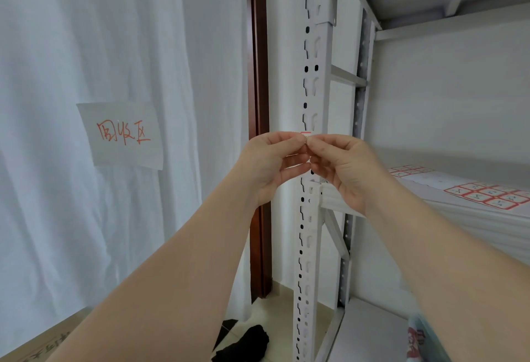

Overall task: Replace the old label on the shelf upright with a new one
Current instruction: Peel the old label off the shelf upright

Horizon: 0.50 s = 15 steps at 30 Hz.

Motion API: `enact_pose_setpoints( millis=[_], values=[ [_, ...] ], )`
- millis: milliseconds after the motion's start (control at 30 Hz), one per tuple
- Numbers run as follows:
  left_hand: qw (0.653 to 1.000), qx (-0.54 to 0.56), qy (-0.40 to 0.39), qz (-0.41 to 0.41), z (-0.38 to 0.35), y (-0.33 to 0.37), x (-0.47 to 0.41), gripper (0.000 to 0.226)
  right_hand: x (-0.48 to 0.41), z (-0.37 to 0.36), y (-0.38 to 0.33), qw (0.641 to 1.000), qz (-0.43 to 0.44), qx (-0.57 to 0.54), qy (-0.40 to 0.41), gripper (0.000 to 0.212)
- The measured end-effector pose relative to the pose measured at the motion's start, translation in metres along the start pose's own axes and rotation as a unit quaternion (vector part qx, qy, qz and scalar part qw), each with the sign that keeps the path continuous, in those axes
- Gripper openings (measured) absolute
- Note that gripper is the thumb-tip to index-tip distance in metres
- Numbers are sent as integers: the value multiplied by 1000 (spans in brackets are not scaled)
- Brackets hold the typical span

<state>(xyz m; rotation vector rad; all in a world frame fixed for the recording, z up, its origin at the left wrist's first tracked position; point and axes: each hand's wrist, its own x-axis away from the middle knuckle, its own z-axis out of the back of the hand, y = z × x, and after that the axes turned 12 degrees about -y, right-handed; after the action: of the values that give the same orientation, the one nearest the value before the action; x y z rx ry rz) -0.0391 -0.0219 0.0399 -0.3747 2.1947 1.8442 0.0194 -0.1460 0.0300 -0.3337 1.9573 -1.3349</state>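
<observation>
The white slotted shelf upright (311, 55) runs top to bottom through the middle of the view. My left hand (272, 164) and my right hand (342, 166) meet fingertip to fingertip in front of it at mid height. Between the fingertips they pinch a small white label with a red border (305, 134); only its top edge shows above the fingers. Whether the label is stuck to the upright or held free of it cannot be told. A sheet of red-bordered labels (487, 194) lies on the shelf board to the right.
A white curtain (114, 46) hangs on the left with a paper note in red writing (123, 133) pinned to it. A dark brown door frame (259, 75) stands behind the upright. Black cloth (246, 344) lies on the tiled floor. More label sheets (407, 171) rest on the shelf.
</observation>
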Motion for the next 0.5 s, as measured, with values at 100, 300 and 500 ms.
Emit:
enact_pose_setpoints(
  millis=[100,300,500],
  values=[
    [1000,6,-3,-3,-1,2,5,13,3,-3,-3,1000,-5,-19,2,23],
    [1000,25,-9,-11,-6,7,11,12,9,-6,-11,999,-11,-45,-3,12],
    [1000,21,-16,-15,-13,8,17,14,14,-6,-14,997,-22,-72,0,17]
  ],
)
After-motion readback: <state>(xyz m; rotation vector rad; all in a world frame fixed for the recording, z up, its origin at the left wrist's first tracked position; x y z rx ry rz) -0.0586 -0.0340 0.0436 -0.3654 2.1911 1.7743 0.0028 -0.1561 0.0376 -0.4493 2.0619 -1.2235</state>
